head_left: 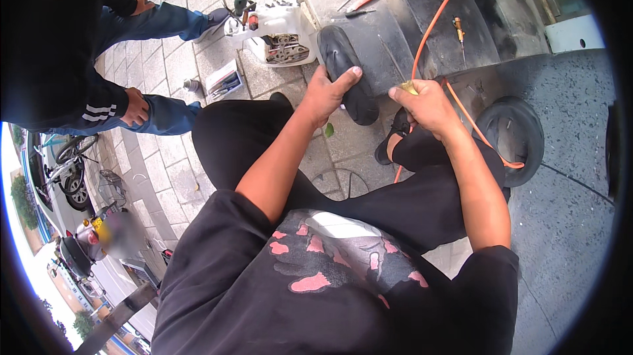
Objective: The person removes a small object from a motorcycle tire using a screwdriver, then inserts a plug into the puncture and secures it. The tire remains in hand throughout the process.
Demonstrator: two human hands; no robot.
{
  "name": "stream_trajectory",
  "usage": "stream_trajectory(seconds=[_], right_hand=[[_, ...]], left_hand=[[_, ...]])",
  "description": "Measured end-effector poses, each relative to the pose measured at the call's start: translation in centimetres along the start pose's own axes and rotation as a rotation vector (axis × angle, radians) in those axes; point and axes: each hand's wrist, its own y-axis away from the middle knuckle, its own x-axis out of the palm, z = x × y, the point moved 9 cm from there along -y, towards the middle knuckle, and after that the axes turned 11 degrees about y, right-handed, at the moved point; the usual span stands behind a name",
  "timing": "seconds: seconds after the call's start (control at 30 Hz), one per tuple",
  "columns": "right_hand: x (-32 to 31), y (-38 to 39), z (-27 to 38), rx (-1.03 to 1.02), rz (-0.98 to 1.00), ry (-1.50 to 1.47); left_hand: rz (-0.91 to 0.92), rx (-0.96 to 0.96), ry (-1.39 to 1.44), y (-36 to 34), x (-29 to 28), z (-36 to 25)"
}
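Observation:
My left hand (331, 93) grips a black inner tube (347, 74), folded into a long, thick bundle, with the thumb pressed across its top. The tube reaches past the hand at both ends. To the right, my right hand (425, 105) is closed round a small yellowish piece (409, 87), which looks like a brass-coloured fitting and is mostly hidden by the fingers. An orange air hose (432, 22) runs down from the top to this hand. Whether the fitting joins the hose cannot be seen. The two hands are apart, above my knees.
A white cut-open plastic container (300, 50) holds metal tools, beside a small tray (225, 80). On the dark metal ramp (395, 18) lie a red-handled tool (362, 0) and a screwdriver (459, 30). A round black tyre (535, 132) rests at right. A person (109, 101) sits at left.

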Motion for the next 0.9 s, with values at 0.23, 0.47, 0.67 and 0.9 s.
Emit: stream_trajectory(seconds=[0.23,0.47,0.67,0.9], right_hand=[[1.8,-5.2,-1.2,0.015,0.048,-0.291],[3.1,-6.4,0.0,-0.022,0.105,-0.156],[-0.2,-5.1,1.2,-0.047,-0.105,-0.107],[-1.9,-3.9,1.4,-0.086,-0.173,-0.147]], left_hand=[[0.04,0.031,-0.076,1.0,-1.0,1.0],[0.021,0.042,0.052,1.5,-1.0,-0.4],[0.191,0.083,0.375,2.5,0.8,-6.7],[0.235,0.148,0.492,3.6,2.3,-8.4]])
